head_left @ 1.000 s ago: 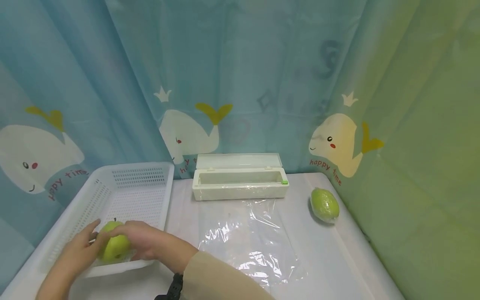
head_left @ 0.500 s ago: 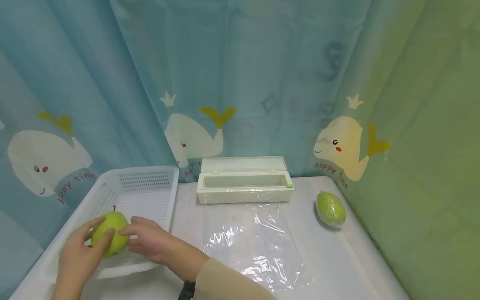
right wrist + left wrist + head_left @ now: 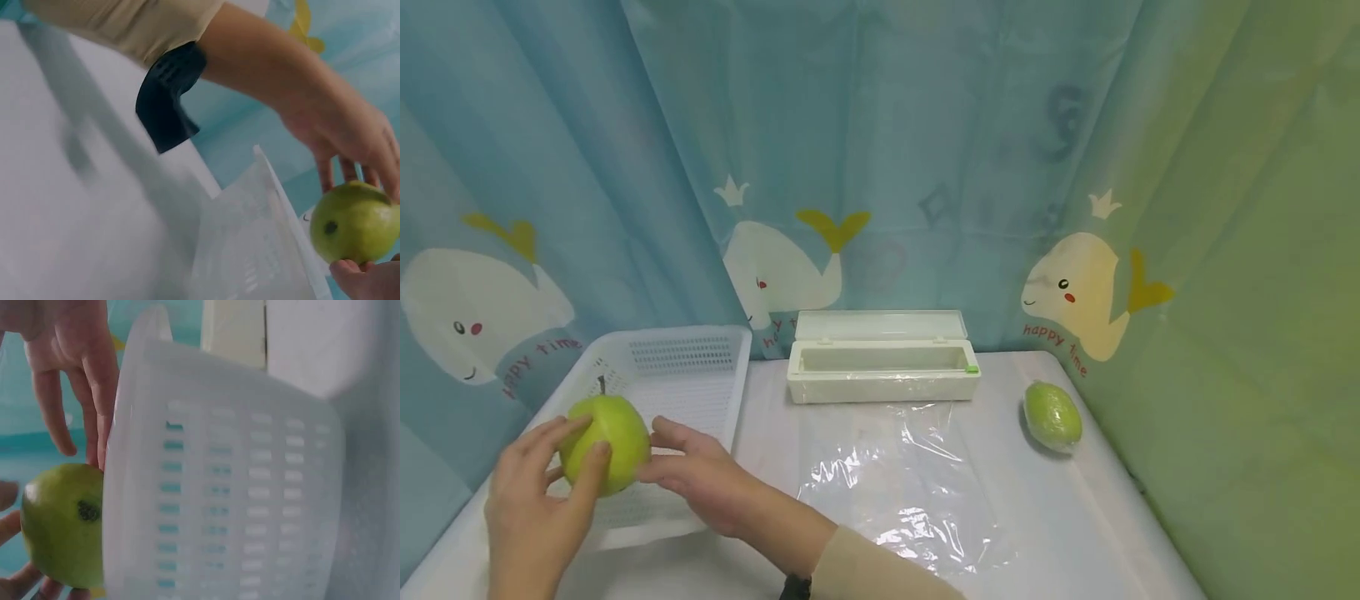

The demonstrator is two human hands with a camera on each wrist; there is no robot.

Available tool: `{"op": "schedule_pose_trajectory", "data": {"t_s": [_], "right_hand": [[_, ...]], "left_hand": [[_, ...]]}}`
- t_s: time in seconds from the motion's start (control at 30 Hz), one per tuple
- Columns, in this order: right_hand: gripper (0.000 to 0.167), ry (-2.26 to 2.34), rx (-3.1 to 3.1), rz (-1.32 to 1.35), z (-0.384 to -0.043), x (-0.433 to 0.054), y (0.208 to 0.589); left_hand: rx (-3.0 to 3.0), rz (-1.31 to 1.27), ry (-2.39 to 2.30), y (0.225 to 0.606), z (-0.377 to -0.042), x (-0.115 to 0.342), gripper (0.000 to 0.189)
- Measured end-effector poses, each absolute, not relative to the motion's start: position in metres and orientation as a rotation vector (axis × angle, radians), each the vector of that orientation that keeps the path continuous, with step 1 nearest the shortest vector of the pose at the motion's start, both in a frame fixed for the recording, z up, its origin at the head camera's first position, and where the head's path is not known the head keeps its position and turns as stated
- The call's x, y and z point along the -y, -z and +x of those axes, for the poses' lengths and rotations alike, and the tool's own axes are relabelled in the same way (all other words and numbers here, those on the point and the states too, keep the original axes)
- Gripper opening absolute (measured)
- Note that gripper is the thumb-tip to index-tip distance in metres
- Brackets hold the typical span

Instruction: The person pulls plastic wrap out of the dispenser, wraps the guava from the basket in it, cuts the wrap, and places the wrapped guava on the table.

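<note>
In my head view, the green fruit (image 3: 625, 433) stood raised over the near part of a white basket (image 3: 685, 354), its stem pointing up and leaning slightly left. The left hand (image 3: 531, 496) held it from the left, with the thumb across the near face and the fingers spread round the side. The right hand (image 3: 718, 492) touched the opposite side with its fingertips, the fingers fairly straight and not wrapped round it. From the left wrist I saw the slotted outer wall of the basket, whose rim hid one edge of the fruit (the dark blossom end showed clearly there). The right wrist view gave me a beige sleeve (image 3: 144, 25) and a black band (image 3: 165, 103) at the cuff. On the white table (image 3: 1075, 533), to the right of the basket, I noted a long white box (image 3: 883, 389) with its lid (image 3: 880, 325) raised at the back and a small green tab (image 3: 972, 369) at its right end. A clear film sheet (image 3: 895, 483) lay flat in front of the box, and a second green fruit (image 3: 1052, 415), glinting, rested farther right. A whale-printed curtain (image 3: 925, 125) hung behind everything.
</note>
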State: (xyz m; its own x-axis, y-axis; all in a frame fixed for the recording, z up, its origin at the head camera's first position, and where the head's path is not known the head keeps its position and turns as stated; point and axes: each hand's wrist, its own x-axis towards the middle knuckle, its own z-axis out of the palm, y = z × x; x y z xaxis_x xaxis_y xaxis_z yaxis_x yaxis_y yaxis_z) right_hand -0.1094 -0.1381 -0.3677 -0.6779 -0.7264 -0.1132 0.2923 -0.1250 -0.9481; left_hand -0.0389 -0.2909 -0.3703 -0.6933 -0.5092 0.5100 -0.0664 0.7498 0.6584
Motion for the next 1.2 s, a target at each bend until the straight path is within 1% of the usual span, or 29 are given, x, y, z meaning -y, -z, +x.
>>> {"op": "schedule_pose_trajectory", "data": {"t_s": [0.1, 0.17, 0.3, 0.43, 0.53, 0.7, 0.77, 0.83, 0.97, 1.2], "right_hand": [[0.067, 1.872, -1.517, -0.589, -0.106, 0.13, 0.369], [0.069, 1.889, -1.57, -0.639, -0.105, 0.125, 0.37], [0.074, 1.929, -1.709, -0.737, -0.104, 0.117, 0.374], [0.08, 1.917, -1.875, -0.855, -0.104, 0.11, 0.381], [0.083, 1.886, -2.002, -0.98, -0.105, 0.105, 0.39], [0.087, 1.956, -2.095, -1.123, -0.109, 0.095, 0.403], [0.088, 1.988, -2.125, -1.134, -0.111, 0.091, 0.406], [0.088, 2.01, -2.164, -1.128, -0.113, 0.087, 0.409], [0.085, 2.045, -2.211, -1.074, -0.119, 0.079, 0.414], [0.082, 2.068, -2.232, -0.891, -0.128, 0.059, 0.42]], "left_hand": [[2.166, 0.368, 0.799, 0.368, -0.04, 0.282, 0.032], [2.13, 0.331, 0.797, 0.368, -0.04, 0.276, 0.03], [2.068, 0.244, 0.803, 0.367, -0.041, 0.266, 0.039], [2.061, 0.189, 0.86, 0.368, -0.042, 0.257, 0.042], [2.094, 0.206, 0.934, 0.369, -0.043, 0.251, 0.053], [2.157, 0.244, 1.047, 0.37, -0.044, 0.239, 0.081], [2.185, 0.219, 1.042, 0.37, -0.045, 0.234, 0.087], [2.206, 0.165, 1.019, 0.372, -0.046, 0.229, 0.089], [2.242, 0.068, 1.015, 0.376, -0.048, 0.218, 0.087], [2.301, -0.004, 1.079, 0.383, -0.055, 0.201, 0.082]]}}
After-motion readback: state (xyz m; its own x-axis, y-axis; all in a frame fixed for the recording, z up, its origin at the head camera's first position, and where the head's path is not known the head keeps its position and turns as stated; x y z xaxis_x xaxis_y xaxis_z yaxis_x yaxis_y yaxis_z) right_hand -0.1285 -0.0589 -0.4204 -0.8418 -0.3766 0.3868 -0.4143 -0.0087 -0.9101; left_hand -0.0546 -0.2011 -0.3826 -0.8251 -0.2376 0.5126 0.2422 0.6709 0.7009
